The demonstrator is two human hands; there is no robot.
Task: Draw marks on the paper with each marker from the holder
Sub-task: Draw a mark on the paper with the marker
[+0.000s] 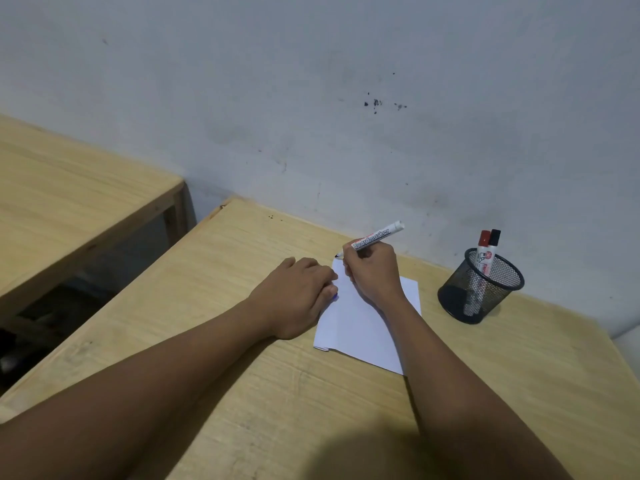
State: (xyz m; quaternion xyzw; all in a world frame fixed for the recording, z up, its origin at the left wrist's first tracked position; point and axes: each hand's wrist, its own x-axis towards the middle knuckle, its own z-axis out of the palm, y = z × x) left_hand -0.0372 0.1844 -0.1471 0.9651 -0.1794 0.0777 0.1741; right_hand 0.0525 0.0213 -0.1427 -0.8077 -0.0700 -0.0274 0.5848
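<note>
A white sheet of paper (360, 327) lies on the wooden table (263, 386). My right hand (374, 271) grips an uncapped white board marker (375, 239), its dark tip touching the paper's far left corner. My left hand (298, 296) rests at the paper's left edge, fingers curled around a small blue cap (335, 297) that peeks out by the fingertips. To the right stands a black mesh holder (479, 289) with two markers in it, one red-capped (483, 249) and one black-capped (494, 239).
A pale wall (346, 98) runs right behind the table's far edge. A second wooden table (69, 195) stands to the left, separated by a dark gap (86, 278). The table's right edge lies past the holder.
</note>
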